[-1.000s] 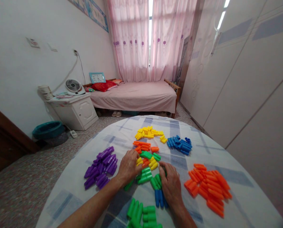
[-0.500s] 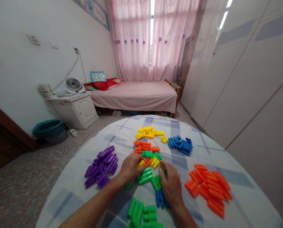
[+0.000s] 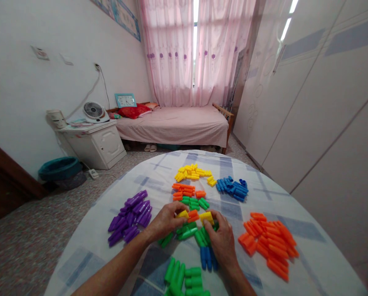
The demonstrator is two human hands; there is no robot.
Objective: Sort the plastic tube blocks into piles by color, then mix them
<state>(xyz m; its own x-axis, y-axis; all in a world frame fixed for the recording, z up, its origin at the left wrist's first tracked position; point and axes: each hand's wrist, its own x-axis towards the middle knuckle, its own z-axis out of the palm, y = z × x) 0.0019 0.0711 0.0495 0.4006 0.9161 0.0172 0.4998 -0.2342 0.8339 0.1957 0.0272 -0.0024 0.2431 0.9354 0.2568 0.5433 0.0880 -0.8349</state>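
Observation:
My left hand (image 3: 169, 218) pinches a yellow plastic block (image 3: 182, 214) made of joined bullet-shaped pieces. Opposite it, my right hand (image 3: 221, 233) grips a second yellow block (image 3: 206, 217) between thumb and fingers. An orange block (image 3: 193, 215) sits between the two yellow ones; whether it touches them I cannot tell. Just below lie green blocks (image 3: 187, 231), partly under my hands. Dark blue blocks (image 3: 206, 258) rest by my right wrist. Beyond my fingers are more green blocks (image 3: 194, 202) and an orange group (image 3: 184, 189).
A round table with a checked cloth (image 3: 159, 172) carries colour-sorted piles: purple (image 3: 131, 216) left, yellow (image 3: 192, 172) and blue (image 3: 232, 188) at the back, orange (image 3: 272, 242) right, green (image 3: 184, 279) in front. A bed (image 3: 171, 123) stands behind.
My right hand has closed on the yellow block that lay by its fingertips and shifted it slightly. The left hand keeps its yellow block. The whole view has moved a little.

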